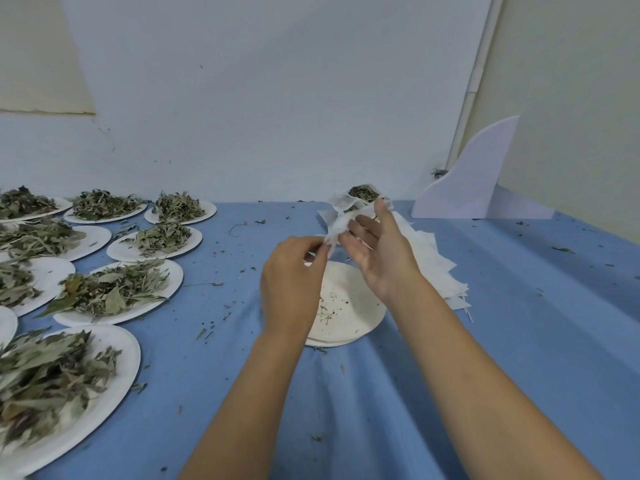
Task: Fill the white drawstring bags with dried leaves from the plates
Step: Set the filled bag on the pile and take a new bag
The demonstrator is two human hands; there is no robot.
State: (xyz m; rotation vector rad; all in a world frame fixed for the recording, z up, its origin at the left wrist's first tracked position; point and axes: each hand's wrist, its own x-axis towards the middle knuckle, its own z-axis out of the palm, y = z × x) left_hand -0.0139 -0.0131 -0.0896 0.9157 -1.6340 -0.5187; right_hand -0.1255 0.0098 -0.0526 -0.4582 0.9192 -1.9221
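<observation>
White drawstring bag (336, 232), limp and crumpled: hung in the air between the two hands, over the far rim of a nearly bare plate (349, 306) near the middle of the table (502, 341). Was pinched at its lower left end by the left hand (294, 271), fingers curled in and thumb closed against them on the cloth. Was caught on its right side by the right hand (382, 252), palm turned toward the camera, fingers only loosely bent, fingertips raised past the bag's top; could not make out exactly how that thumb lay. Showed no leaves inside; mouth not visible. Behind the hands, near the table's far edge: a filled bag (362, 195), upright, open-topped, dried leaves showing at the opening. Just right of the hands, partly hidden by the right wrist: a stack of flat white cloth pieces (436, 268), fanned toward the near side. Along the table's left edge: plates of dried leaves (173, 275), rims close together, well apart from the hands. Leaf crumbs (211, 332) scattered over the blue cover between plates and hands. At the far right corner: a white curved board (478, 178), upright.
</observation>
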